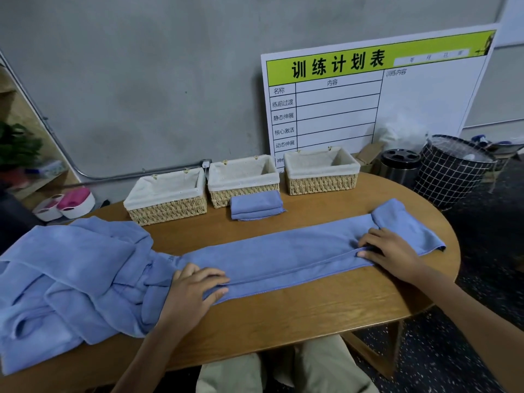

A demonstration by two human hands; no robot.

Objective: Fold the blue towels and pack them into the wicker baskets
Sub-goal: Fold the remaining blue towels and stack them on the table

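A long blue towel [286, 258], folded lengthwise into a narrow strip, stretches across the wooden table [312, 310]. My left hand [195, 290] pinches its near-left end. My right hand [388, 251] presses and grips the strip near its right end, where the cloth bunches. A heap of unfolded blue towels [71, 279] covers the table's left part. One folded blue towel [256, 205] lies in front of the middle wicker basket [243, 177]. The left basket [167, 194] and right basket [321, 170] stand beside it; all three cloth-lined baskets show no towels inside.
A white board [368, 95] with a green header leans on the grey wall behind the baskets. A checked bin [450, 171] and a metal can [399, 164] stand at the right of the table. White and pink tubs [68, 204] sit on the floor at left.
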